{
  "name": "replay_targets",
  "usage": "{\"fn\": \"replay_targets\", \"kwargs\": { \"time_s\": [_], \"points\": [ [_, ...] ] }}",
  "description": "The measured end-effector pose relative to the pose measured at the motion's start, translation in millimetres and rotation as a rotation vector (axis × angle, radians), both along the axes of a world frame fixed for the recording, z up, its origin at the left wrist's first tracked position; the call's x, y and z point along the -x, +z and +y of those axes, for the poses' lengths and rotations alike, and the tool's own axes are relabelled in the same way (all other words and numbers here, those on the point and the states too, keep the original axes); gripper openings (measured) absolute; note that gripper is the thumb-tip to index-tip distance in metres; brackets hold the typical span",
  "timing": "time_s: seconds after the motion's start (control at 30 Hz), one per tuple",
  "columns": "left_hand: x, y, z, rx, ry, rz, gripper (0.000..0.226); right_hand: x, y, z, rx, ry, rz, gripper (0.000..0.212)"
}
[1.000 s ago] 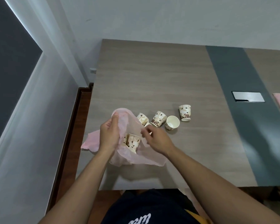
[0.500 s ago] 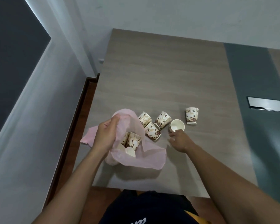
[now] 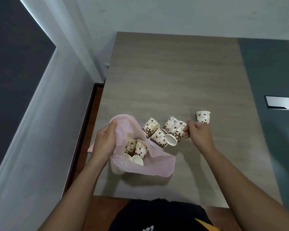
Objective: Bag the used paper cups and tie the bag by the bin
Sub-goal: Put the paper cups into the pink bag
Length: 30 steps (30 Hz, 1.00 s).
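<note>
A thin pink plastic bag [image 3: 158, 165] lies open on the wooden table [image 3: 173, 80]. My left hand [image 3: 105, 142] grips its upper rim and holds the mouth open. Two bean-patterned paper cups [image 3: 137, 148] lie inside it. My right hand [image 3: 198, 133] pinches the rim of a tipped cup [image 3: 176, 133] just right of the bag, its base pointing toward the bag. Three more cups [image 3: 158, 135] lie on their sides beside the bag's mouth. One cup [image 3: 203, 116] stands upside down farther right, just beyond my right hand.
A dark grey strip [image 3: 270, 97] runs along the table's right part, with a metal cover plate [image 3: 282, 103] set in it. White walls close in at the left and back. The table's near edge is right in front of my body.
My right hand left the bag, reached right to the loose cups and took hold of one, now lifted and tipped toward the bag. The left hand keeps holding the bag.
</note>
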<state>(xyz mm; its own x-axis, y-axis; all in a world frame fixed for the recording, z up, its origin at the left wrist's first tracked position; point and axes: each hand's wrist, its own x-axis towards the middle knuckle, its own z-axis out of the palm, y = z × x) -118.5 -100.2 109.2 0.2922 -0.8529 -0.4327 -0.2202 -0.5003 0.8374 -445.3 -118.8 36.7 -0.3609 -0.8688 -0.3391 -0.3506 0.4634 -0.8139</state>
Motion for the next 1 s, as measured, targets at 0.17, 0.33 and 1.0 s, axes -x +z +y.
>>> {"fn": "replay_targets", "kwargs": {
  "time_s": [0.17,0.33,1.0],
  "points": [
    [9.2,5.4,-9.1,0.022,-0.033,0.032,0.059,-53.5,38.0,6.5,-0.045,0.233,-0.456,0.046],
    [17.7,26.1,-8.3,0.018,-0.128,0.025,0.049,-115.9,40.3,23.5,-0.050,0.568,-0.387,0.038],
    [-1.7,23.7,1.9,-0.011,-0.071,0.173,0.035,-117.4,42.7,-3.8,0.028,0.541,0.059,0.030]
  ]
}}
